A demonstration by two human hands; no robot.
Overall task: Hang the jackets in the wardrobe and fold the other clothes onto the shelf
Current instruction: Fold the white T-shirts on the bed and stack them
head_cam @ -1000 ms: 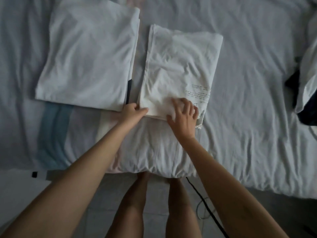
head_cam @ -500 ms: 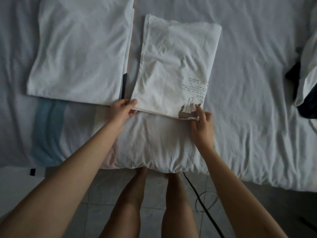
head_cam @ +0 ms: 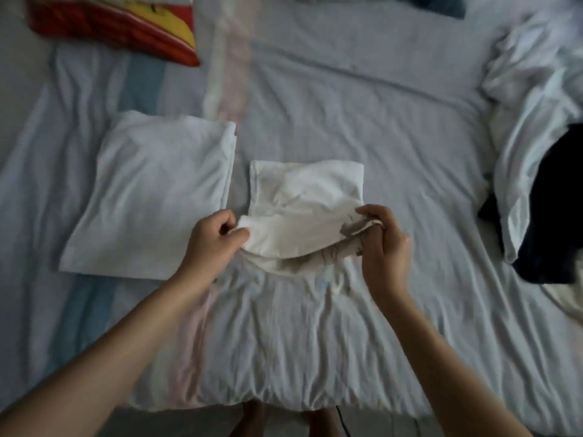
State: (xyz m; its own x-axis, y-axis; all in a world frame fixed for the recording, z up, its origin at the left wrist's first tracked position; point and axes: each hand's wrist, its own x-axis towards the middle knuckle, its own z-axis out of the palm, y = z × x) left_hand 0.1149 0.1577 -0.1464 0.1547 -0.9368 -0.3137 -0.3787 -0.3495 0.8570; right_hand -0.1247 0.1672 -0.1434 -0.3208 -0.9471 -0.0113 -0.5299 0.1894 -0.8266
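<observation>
Head view: soft, creased white T-shirt (head_cam: 303, 197) folded to a narrow rectangle, lying mid-bed on the wrinkled pale bed sheet (head_cam: 362, 99) with its faint blue and pink stripes. Near edge of the shirt raised off the sheet and curling back. Left hand (head_cam: 214, 239) clenched on the near left corner, thumb over the cloth. Right hand (head_cam: 383, 244) pinching the near right corner, beside a brownish print, perhaps with fine lettering, too blurred to read. Just left, apart by a strip of sheet, a folded white garment (head_cam: 154, 197), flat, a larger rectangle. At the right edge, a loose heap of white clothes (head_cam: 530, 121) over a dark navy garment (head_cam: 552, 231). Top left, a red and yellow fabric item (head_cam: 126, 26).
</observation>
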